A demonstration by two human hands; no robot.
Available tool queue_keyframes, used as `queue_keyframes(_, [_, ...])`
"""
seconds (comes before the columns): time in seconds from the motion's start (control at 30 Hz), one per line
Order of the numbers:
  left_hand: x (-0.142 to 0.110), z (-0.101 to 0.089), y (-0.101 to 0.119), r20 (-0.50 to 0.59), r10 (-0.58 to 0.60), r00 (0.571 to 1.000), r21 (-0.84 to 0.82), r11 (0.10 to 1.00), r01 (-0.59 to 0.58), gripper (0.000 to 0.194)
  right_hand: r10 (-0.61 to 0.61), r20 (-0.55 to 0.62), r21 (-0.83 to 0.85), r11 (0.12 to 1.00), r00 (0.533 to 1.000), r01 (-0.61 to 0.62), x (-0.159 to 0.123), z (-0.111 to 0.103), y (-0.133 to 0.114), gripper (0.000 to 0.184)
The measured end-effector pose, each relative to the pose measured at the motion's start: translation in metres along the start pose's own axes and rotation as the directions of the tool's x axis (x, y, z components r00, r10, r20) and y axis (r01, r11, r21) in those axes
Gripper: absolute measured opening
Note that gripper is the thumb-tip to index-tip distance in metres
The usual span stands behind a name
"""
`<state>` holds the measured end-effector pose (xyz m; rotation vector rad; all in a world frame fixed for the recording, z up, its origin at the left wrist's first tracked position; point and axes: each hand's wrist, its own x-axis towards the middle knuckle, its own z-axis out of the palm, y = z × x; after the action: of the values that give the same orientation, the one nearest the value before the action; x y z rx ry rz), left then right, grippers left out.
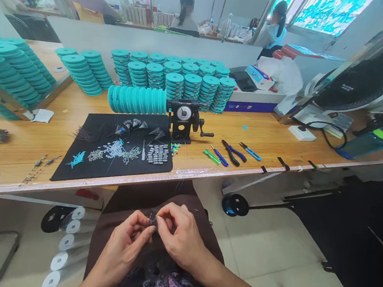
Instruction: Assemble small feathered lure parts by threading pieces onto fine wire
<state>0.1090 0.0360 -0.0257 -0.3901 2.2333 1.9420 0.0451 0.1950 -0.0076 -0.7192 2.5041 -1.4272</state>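
Observation:
Over my lap, my left hand [128, 239] is closed in a pinch on a small dark piece [151, 221] with a thin shiny wire-like part. Close against it, my right hand [180, 231] pinches what looks like thin line at the same piece; its exact shape is too small to make out. In front of the hands, a black mat [113, 174] carries grey metal cylinders [158, 154], small metal parts [95, 155], clear little pieces [114, 148], turquoise sticks [77, 159] and fan-shaped bundles of fine dark strands [157, 133].
A hand-cranked winder [182, 117] bears a row of turquoise spools [136, 100]; stacks of spools [191, 86] stand behind. Pliers [233, 153], blue snips [250, 151], a screwdriver [219, 156] and a green tool [212, 157] lie to the right. A fan [357, 85] and bottle [369, 141] stand farther right.

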Motion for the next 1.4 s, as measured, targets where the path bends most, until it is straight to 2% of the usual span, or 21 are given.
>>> queue_keyframes(0.13, [-0.001, -0.003, 0.006, -0.025, 0.003, 1.0, 0.045, 0.999, -0.002, 0.025, 0.071, 0.009, -0.051, 0.996, 0.997, -0.071, -0.003, 0.007, 0.005, 0.009])
queue_keyframes(0.33, [0.0, -0.004, 0.01, -0.078, -0.004, 0.997, 0.013, 1.0, 0.005, 0.025, 0.092, 0.087, 0.015, 0.995, 0.992, -0.094, -0.004, 0.0, 0.005, 0.01])
queue_keyframes(0.53, [0.003, -0.005, 0.0, 0.025, -0.09, 0.996, -0.183, 0.979, 0.093, 0.039, 0.112, 0.08, 0.175, 0.977, 0.99, -0.124, 0.001, -0.002, 0.011, 0.011])
queue_keyframes(0.8, [0.004, -0.007, -0.002, 0.081, -0.107, 0.991, -0.213, 0.969, 0.122, 0.04, 0.015, 0.09, 0.18, 0.983, 0.996, -0.031, -0.002, 0.0, 0.011, 0.019])
queue_keyframes(1.13, [0.003, -0.006, -0.002, 0.097, -0.067, 0.993, -0.2, 0.976, 0.086, 0.039, 0.031, 0.107, 0.284, 0.957, 0.994, -0.061, -0.001, 0.0, 0.008, 0.014])
queue_keyframes(1.23, [0.003, -0.007, -0.003, 0.142, -0.073, 0.987, -0.248, 0.963, 0.107, 0.042, 0.064, 0.116, 0.381, 0.919, 0.991, -0.104, 0.0, 0.001, 0.009, 0.009])
queue_keyframes(1.4, [0.004, -0.006, -0.009, 0.261, -0.125, 0.957, -0.323, 0.923, 0.209, 0.043, 0.179, 0.281, 0.576, 0.754, 0.943, -0.315, 0.002, 0.005, 0.019, 0.012])
